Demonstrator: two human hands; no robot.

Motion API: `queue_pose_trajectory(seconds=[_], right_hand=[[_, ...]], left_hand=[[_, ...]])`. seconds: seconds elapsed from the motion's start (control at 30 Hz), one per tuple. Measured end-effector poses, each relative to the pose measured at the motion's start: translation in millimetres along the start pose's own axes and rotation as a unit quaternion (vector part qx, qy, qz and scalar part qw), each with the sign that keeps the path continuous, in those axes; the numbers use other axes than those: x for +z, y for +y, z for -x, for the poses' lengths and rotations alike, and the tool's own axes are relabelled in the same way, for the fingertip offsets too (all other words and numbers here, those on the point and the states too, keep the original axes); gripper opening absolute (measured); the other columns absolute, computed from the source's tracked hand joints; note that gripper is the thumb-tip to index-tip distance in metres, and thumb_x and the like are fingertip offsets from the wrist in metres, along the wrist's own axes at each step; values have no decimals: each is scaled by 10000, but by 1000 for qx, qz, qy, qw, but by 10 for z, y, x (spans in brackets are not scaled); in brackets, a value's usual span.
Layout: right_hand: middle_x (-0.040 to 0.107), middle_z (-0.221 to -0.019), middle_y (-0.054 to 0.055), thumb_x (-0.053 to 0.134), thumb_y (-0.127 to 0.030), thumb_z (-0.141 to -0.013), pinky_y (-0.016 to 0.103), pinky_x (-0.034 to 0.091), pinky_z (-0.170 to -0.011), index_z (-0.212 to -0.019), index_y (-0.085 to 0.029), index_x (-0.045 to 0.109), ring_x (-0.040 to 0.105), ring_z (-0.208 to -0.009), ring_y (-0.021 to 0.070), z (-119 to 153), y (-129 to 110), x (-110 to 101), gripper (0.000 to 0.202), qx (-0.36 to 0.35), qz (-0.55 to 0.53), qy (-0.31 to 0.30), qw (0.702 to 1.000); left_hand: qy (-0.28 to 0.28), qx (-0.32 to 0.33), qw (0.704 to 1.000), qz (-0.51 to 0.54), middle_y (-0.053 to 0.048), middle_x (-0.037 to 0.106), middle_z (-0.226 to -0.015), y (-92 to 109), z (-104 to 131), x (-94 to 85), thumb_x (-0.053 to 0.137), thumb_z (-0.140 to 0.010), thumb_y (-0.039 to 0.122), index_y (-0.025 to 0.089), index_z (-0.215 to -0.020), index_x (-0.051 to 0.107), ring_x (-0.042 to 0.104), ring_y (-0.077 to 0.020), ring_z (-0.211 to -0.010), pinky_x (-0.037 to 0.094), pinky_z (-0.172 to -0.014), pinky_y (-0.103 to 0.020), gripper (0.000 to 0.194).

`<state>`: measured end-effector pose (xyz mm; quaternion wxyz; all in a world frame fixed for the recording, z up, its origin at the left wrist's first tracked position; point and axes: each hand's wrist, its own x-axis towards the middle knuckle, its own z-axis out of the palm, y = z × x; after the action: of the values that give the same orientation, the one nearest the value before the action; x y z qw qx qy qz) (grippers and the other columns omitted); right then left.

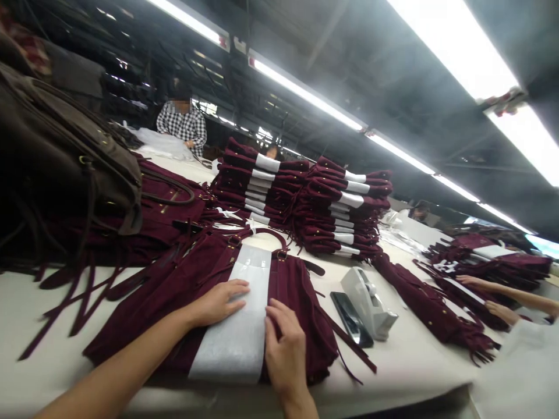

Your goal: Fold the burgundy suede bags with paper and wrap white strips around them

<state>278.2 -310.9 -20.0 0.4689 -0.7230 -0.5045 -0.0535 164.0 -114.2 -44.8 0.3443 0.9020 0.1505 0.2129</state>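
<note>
A maroon bag (174, 291) with tassels and a looped handle lies flat on the table before me. Round its middle runs a white wrapping band (233, 337), with clear tape near the top. My left hand (220, 302) rests on the band's left side, palm down and fingers extended. At the band's right edge, my right hand (286, 340) touches the band and bag with loosely bent fingers. Whether its fingertips grip the edge is hard to see, but the hand looks open. To the right stand a grey tape dispenser (369, 302) and a dark phone (351, 317).
Two stacks of banded maroon bags (262, 180) stand behind on the white table (26, 308). Dark brown bags (87, 145) crowd the left. On the right, a co-worker's hands (489, 294) touch another maroon bag (437, 305). A person in a checked shirt (181, 125) stands farther back.
</note>
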Motion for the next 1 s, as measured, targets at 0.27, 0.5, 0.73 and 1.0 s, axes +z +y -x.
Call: queue_pose_trajectory(seconds=[0.27, 0.5, 0.73, 1.0], right_hand=[[651, -939, 158, 548, -535, -865, 455, 441, -836, -930, -144, 710, 569, -931, 345, 213, 580, -800, 428, 123, 306, 65, 942], [676, -872, 119, 313, -702, -898, 351, 453, -777, -796, -205, 663, 620, -816, 259, 299, 431, -642, 617, 147, 101, 174, 969], [718, -966, 103, 546, -578, -791, 321, 480, -783, -1084, -188, 646, 657, -944, 285, 328, 660, -624, 498, 362, -71, 173, 913], [712, -863, 55, 613, -357, -579, 327, 519, -746, -1180, -148, 562, 673, -809, 239, 124, 1000, -711, 639, 333, -269, -24, 903]], left_hand=[[197, -30, 978, -58, -89, 684, -1068, 98, 28, -142, 457, -826, 320, 183, -915, 702, 612, -248, -1039, 472, -1007, -421, 294], [417, -57, 858, -294, -155, 560, -1223, 163, 697, -267, 444, -885, 214, 153, -1021, 640, 504, -325, -1189, 400, -1072, -500, 246], [402, -166, 789, -434, -256, 370, -1412, 334, 1039, -273, 404, -899, 311, 47, -1254, 497, 382, -434, -1298, 350, -1076, -560, 451], [195, -315, 845, -385, -148, 651, -961, -241, 1189, -830, 409, -877, 515, 135, -965, 638, 614, -333, -946, 479, -870, -407, 453]])
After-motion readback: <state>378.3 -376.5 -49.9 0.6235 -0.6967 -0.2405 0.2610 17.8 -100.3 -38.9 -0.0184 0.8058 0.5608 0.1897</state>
